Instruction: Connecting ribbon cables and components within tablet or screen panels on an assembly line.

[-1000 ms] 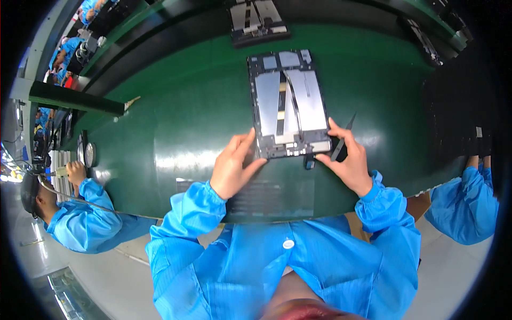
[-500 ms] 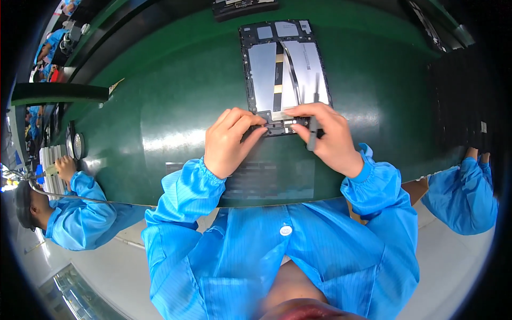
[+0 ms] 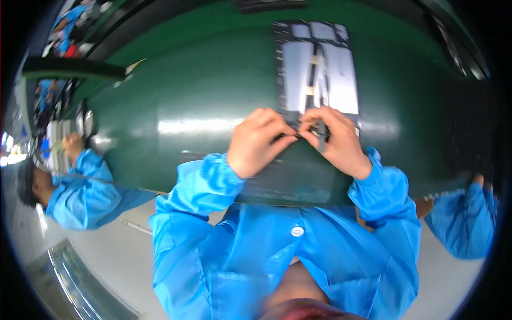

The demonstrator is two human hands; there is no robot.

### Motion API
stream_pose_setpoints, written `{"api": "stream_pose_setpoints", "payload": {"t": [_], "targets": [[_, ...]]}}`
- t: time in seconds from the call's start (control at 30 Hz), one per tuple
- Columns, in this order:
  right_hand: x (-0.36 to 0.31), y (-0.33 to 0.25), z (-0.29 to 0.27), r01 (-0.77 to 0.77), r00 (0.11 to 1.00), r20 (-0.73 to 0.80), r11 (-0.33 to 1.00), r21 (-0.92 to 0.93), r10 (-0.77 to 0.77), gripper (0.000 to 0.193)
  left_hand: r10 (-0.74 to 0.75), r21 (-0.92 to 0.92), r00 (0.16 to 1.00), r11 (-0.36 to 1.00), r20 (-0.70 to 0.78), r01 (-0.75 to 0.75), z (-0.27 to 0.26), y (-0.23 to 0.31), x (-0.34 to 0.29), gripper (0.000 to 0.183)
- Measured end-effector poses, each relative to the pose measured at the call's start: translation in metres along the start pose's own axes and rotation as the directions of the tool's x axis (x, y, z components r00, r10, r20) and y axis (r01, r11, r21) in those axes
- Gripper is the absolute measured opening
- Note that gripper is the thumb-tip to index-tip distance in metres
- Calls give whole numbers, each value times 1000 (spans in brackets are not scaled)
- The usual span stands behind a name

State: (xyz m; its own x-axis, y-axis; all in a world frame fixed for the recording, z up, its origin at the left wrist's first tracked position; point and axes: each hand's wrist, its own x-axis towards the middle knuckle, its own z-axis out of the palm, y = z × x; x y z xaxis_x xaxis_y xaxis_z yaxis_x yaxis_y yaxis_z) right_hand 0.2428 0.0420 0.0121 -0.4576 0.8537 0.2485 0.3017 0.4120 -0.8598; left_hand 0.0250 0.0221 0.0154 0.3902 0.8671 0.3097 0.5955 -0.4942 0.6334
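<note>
An opened tablet (image 3: pixel 342 80) with a black frame and silver inner panels lies on the green table, upper right of centre. A black and gold ribbon cable (image 3: pixel 311 80) runs down its middle. My left hand (image 3: pixel 256 144) is closed in a pinch just off the tablet's lower left corner; whatever is between thumb and finger is too small to make out. My right hand (image 3: pixel 340 144) overlaps the tablet's near end, its thumb and forefinger meeting the left fingertips. A slim grey tool (image 3: pixel 321 140) is held within the right fingers, blurred. The fingers partly cover the near end.
The green tabletop (image 3: pixel 202 96) spreads around the tablet. A dark device (image 3: pixel 271 5) sits at the far edge. To the left, a co-worker's hand (image 3: pixel 73 144) is by pale stacked blocks (image 3: pixel 55 130). A dark mat (image 3: pixel 458 122) and another person's blue sleeve (image 3: pixel 464 224) are at the right.
My fingertips, apart over the tablet's near end before, are now together by its lower left corner. The whole view has shifted, so the tablet appears farther right.
</note>
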Motion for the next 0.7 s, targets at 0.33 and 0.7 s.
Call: {"api": "stream_pose_setpoints", "payload": {"t": [0.33,0.7], "targets": [[-1,-4,10,-32,997,-66,999,23,33,32,278,450,950,837,140,-311,7,-18,-34,36],[-2,-11,9,-146,988,-43,989,22,146,32,363,364,914,839,178,-404,-14,-19,-31,54]]}}
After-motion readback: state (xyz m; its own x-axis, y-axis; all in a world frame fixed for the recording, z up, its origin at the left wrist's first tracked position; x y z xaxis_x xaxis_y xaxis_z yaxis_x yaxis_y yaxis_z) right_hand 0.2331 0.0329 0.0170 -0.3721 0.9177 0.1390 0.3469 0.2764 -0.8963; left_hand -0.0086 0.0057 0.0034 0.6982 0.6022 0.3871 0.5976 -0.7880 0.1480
